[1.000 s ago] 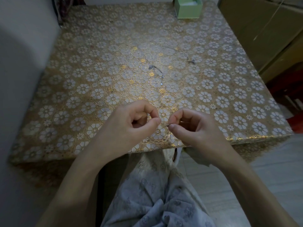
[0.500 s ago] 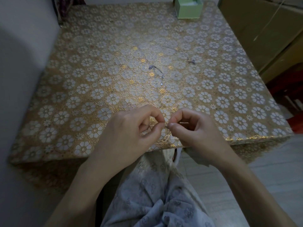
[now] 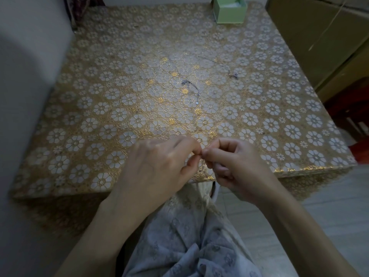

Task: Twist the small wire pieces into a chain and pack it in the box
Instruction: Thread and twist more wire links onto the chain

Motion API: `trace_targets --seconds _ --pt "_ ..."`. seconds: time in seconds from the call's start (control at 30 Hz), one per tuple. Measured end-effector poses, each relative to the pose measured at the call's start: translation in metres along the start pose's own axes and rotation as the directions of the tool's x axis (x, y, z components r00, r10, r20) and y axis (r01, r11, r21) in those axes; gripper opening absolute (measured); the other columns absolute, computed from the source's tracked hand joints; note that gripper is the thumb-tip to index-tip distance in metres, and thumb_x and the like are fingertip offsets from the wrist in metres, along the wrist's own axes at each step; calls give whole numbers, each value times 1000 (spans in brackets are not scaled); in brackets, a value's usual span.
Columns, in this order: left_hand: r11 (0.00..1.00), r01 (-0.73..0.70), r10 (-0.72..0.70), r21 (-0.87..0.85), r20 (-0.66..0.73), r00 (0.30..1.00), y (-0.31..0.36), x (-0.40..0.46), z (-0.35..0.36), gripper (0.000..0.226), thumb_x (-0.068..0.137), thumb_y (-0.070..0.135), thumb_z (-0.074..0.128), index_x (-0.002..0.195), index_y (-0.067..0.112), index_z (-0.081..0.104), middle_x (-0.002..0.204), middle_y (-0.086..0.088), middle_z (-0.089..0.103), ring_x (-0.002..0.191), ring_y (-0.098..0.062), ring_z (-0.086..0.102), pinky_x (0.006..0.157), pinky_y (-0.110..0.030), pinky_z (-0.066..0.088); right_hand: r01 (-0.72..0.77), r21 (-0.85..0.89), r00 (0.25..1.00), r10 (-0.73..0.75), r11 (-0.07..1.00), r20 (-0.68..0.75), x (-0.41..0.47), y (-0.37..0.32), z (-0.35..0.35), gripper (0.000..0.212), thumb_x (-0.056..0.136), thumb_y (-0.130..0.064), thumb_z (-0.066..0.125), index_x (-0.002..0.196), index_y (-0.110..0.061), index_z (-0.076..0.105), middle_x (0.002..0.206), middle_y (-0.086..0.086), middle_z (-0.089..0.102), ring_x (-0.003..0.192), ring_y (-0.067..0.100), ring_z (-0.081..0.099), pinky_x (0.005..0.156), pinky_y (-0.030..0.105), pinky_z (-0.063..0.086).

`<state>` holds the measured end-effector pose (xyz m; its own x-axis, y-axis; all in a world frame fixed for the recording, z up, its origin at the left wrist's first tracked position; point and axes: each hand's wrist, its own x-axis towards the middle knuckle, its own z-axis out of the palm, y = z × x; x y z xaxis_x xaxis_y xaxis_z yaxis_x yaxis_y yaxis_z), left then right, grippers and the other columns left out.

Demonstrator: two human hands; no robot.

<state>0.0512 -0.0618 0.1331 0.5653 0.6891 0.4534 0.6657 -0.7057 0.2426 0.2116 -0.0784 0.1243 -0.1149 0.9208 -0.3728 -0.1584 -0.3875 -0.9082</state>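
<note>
Pinching a wire piece too small to make out, the left hand (image 3: 159, 166) and right hand (image 3: 237, 166) meet fingertip to fingertip over the tabletop's (image 3: 79, 116) near edge; the green box (image 3: 229, 14) waits at the far edge. A slip could drop the wire into the lap.

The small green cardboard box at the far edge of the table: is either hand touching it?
No: the green box sits far from both the left hand and the right hand.

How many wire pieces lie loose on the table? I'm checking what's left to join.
2: one wire piece at the table's middle, another wire piece farther right. Any pinched between the hands is hidden.
</note>
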Motion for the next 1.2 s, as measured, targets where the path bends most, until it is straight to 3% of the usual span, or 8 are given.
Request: trace_targets --seconds 0.3,0.53,0.7,0.8,1.0,1.2 --pt "997 -16 18 74 -27 999 -12 2 6 13 82 21 57 73 16 65 59 7 58 42 -16 49 39 -27 39 -104 35 994 103 994 28 11 -6 5 23 84 1 55 65 -9 50 53 2 46 37 6 29 35 16 25" --pt "998 -23 25 56 -27 999 -20 4 14 11 81 21 58 76 15 65 58 6 55 41 -17 48 37 -27 41 -88 -166 996 88 982 -3 22 -9 5 22 83 -1 58 65 -11 55 50 -4 47 39 6 35 39 21 34" --pt "999 -6 4 -36 -50 999 -23 6 15 15 80 22 55 75 14 66 64 16 27 44 -6 34 38 -21 38 7 -282 999 -20 959 -44 23 -7 8 12 79 -2 61 70 -10 57 61 1 49 45 7 41 43 24 38" --pt "997 29 -33 -67 -55 998 -24 5 16 16 80 24 54 76 15 66 60 19 19 46 -3 30 37 -22 40 60 -337 994 -87 940 -66 24 -4 8 10 76 -4 61 70 -11 58 61 2 52 46 13 45 47 30 41" --pt "969 164 -176 -184 -51 983 -26 2 17 18 81 30 51 76 18 64 50 19 19 44 8 26 38 -23 38 113 -298 991 -128 948 -31 22 -7 10 7 81 -1 57 76 -5 60 63 4 62 40 10 47 50 34 50" --pt "913 238 -261 -332 -27 965 -24 2 17 11 80 37 50 82 26 53 49 11 24 43 -5 30 42 -28 36 114 -187 992 -120 976 -24 20 -9 11 17 83 4 55 70 -7 54 55 1 63 34 15 44 43 27 47"
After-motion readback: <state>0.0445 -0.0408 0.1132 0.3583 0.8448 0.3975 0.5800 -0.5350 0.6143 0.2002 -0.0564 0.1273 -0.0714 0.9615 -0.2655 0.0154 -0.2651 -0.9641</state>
